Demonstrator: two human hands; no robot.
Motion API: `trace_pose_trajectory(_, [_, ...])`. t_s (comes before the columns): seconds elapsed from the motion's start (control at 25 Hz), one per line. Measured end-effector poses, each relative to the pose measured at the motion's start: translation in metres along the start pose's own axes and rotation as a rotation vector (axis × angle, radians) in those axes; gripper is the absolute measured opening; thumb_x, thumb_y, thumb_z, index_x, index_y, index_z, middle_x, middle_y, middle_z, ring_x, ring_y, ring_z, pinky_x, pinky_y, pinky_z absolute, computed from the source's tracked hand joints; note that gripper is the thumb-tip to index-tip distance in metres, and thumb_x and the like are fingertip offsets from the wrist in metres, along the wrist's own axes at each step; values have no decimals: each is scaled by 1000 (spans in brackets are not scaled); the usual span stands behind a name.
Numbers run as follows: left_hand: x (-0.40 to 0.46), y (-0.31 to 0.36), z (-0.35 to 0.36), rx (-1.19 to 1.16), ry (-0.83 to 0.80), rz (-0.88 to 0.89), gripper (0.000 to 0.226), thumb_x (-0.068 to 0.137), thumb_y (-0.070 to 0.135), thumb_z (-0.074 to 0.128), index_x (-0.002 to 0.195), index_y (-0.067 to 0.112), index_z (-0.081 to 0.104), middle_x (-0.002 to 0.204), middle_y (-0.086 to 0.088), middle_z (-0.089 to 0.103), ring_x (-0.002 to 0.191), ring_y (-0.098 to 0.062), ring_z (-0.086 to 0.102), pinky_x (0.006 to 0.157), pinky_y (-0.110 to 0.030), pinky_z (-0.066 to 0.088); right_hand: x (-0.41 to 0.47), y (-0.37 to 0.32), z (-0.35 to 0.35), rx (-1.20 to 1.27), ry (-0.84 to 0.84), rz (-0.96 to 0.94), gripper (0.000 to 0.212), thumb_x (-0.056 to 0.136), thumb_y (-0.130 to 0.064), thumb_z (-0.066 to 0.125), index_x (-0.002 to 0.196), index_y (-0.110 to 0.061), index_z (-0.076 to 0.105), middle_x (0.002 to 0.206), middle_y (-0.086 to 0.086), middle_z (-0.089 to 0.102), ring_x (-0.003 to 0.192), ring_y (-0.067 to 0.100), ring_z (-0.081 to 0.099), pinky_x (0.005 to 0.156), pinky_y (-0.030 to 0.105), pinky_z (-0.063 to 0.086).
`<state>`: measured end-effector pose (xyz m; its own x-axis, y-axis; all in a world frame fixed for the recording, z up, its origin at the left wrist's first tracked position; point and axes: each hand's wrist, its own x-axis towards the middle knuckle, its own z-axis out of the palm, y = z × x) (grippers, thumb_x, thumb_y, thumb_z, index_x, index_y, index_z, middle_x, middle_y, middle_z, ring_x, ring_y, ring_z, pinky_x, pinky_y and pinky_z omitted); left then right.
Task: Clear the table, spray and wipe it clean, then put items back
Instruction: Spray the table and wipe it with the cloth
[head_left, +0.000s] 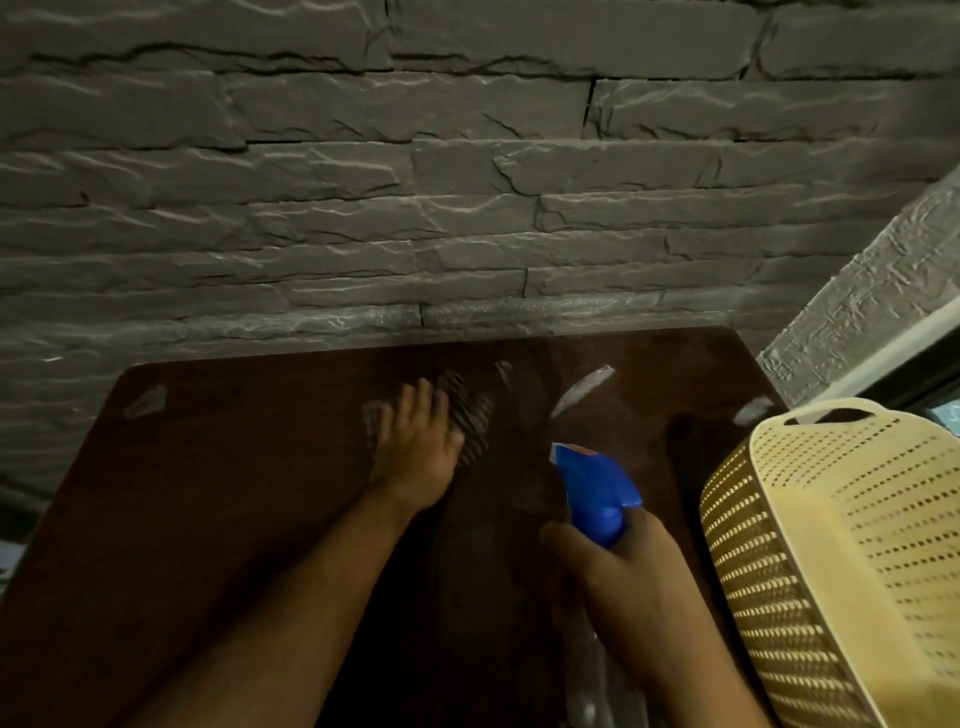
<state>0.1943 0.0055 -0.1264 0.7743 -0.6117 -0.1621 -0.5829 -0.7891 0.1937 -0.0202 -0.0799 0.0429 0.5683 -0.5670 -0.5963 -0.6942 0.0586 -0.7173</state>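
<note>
From the head camera, the dark brown wooden table (218, 493) lies against a grey stone-pattern wall (415, 208). The left hand (415, 447) presses a dark ribbed cloth (470, 415) flat on the middle of the top, fingers straight and spread. The right hand (613, 566) grips a clear spray bottle with a blue trigger head (592, 486), nozzle aimed forward over the tabletop. A cream perforated plastic basket (831, 545) stands at the right edge. This looks like the spray-and-wipe step; next, probably broad cloth strokes over the wetted area
</note>
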Motion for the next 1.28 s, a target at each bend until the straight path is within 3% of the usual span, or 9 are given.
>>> trace_pose_trajectory(0.08, [-67,-8,28,104,17,260,61,101,52,15,154,21,16,163,-5,9,150,-21,0,120,-41,-6,-3,2,3,13,-21,18,21,78,-31,73,89,-31,56,71,0,71,54,8,68,55,26,53])
trace_pose_trajectory(0.16, [-78,-36,33,179,75,298,62,100,56,10,153,25,13,163,-2,7,149,-18,1,118,-35,-15,-5,6,5,6,-32,33,21,79,-32,73,89,-32,54,75,1,71,60,11,69,61,29,55])
trace_pose_trajectory(0.36, [23,-13,-9,24,-26,-191,63,102,49,21,156,20,6,163,-8,-6,150,-26,-8,121,-47,-3,-11,5,11,-22,9,44,27,82,-33,71,82,-37,45,79,1,70,62,12,69,56,28,54])
trace_pose_trajectory(0.56, [-96,-7,41,47,60,221,64,98,57,15,150,24,28,161,-6,21,148,-23,16,119,-47,16,-21,9,17,-16,-16,50,24,81,-33,71,84,-36,48,77,2,72,63,13,70,58,29,57])
trace_pose_trajectory(0.8, [-9,-21,-4,-8,-23,-257,63,101,50,22,156,22,5,163,-7,-8,150,-26,-9,121,-48,-1,-31,31,9,-62,16,-4,20,80,-32,71,85,-33,52,73,4,71,57,14,68,56,31,57])
trace_pose_trajectory(0.96, [-119,20,47,41,27,177,61,97,52,26,151,24,28,162,-7,16,149,-26,13,119,-50,12,-44,48,4,-45,-15,27,20,79,-32,71,88,-31,53,70,3,72,50,9,67,51,27,53])
trace_pose_trajectory(1.04, [-161,-5,50,85,72,202,61,95,52,25,148,24,39,159,-7,25,147,-25,24,118,-48,18,-51,55,1,-59,-48,30,22,77,-33,72,91,-27,56,73,5,73,56,15,70,57,36,60])
trace_pose_trajectory(1.2, [-79,-25,8,-14,-11,-246,60,102,50,20,156,24,12,164,-5,-6,150,-24,-6,120,-46,0,-65,70,-8,-86,-60,-24,21,76,-32,69,91,-24,58,74,7,74,63,22,72,71,49,62])
trace_pose_trajectory(1.28, [-68,14,5,-23,-64,-269,61,102,49,22,156,24,7,163,-6,-9,150,-26,-9,120,-48,-3,-71,77,-12,-88,-62,-55,16,77,-30,68,89,-26,58,71,6,74,59,19,70,71,49,61])
